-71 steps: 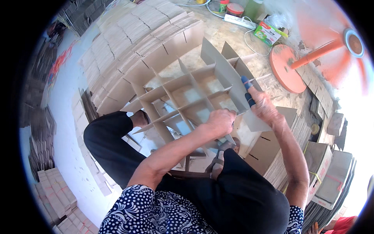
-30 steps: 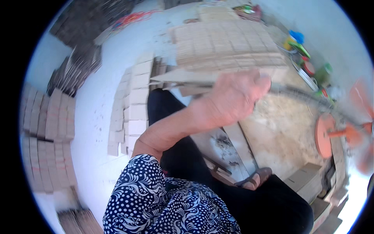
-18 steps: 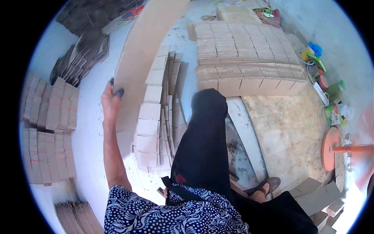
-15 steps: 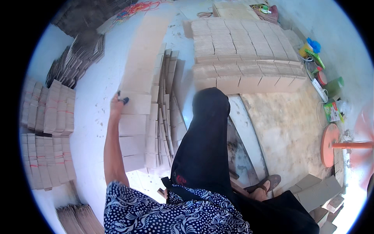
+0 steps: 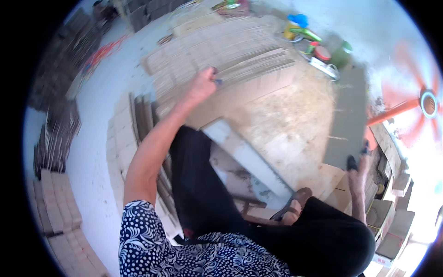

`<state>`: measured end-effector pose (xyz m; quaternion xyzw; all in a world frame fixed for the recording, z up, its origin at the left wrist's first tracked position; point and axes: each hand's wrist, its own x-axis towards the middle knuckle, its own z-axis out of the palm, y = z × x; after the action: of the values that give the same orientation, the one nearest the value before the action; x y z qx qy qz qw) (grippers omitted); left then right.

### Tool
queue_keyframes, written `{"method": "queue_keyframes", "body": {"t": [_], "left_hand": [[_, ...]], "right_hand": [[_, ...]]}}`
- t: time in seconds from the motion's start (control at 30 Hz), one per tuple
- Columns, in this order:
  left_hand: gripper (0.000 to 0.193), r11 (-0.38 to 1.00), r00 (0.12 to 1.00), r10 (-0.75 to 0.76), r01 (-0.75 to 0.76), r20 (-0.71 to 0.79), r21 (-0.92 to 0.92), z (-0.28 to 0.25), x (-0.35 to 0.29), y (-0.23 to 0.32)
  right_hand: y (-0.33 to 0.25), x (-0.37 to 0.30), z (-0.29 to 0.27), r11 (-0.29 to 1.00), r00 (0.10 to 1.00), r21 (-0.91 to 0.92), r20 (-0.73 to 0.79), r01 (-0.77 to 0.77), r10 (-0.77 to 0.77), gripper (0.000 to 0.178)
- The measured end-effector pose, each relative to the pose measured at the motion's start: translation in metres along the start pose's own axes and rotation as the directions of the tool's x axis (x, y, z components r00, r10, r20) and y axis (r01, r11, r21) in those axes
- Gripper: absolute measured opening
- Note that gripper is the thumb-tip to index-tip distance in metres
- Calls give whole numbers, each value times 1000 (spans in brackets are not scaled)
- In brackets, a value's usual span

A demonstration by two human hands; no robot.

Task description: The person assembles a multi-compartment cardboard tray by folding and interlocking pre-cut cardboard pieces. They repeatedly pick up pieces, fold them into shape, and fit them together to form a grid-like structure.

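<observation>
My left hand [image 5: 203,84] is over the left part of a broad stack of brown cardboard sheets [image 5: 258,83], with its fingers curled and dark coverings on the fingertips. Nothing shows between those fingers; whether they touch the stack I cannot tell. On the right, my right hand [image 5: 359,167] grips the near end of a long flat cardboard sheet [image 5: 347,115]. Dark coverings show on its thumb and a finger. The sheet stands out away from me, slightly blurred, with pale crosswise marks along one edge.
Overlapping cardboard pieces [image 5: 121,138] lie along my left leg. Tied cardboard bundles [image 5: 57,198] stand at the far left. An orange fan [image 5: 428,104] is close by the sheet at the right. Cardboard boxes [image 5: 392,226] sit near my right knee; a white power strip [image 5: 324,68] lies behind.
My view has turned to the right. My left hand has left the long strip at the left and is now over the stack. My right hand has come into view holding a cardboard sheet.
</observation>
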<state>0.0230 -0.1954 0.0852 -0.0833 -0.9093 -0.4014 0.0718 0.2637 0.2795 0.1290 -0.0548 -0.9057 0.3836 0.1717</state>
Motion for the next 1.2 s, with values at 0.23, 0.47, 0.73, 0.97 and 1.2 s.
{"method": "queue_keyframes", "body": {"t": [0.23, 0.47, 0.73, 0.97, 1.2], "left_hand": [[42, 878, 908, 372, -412, 195, 244, 164, 68, 84], [37, 563, 831, 548, -446, 89, 696, 192, 115, 48], [17, 841, 864, 221, -404, 453, 359, 154, 106, 67], [6, 956, 959, 42, -121, 281, 268, 166, 108, 52], [16, 817, 809, 304, -493, 504, 299, 197, 52, 81]], "right_hand": [[31, 99, 60, 985, 980, -123, 170, 121, -99, 81], [91, 126, 124, 985, 969, -41, 189, 170, -159, 90], [101, 155, 144, 981, 975, -163, 214, 101, -65, 92], [80, 155, 130, 940, 970, -301, 223, 159, -93, 90], [84, 141, 118, 929, 978, -337, 188, 154, -93, 85]]}}
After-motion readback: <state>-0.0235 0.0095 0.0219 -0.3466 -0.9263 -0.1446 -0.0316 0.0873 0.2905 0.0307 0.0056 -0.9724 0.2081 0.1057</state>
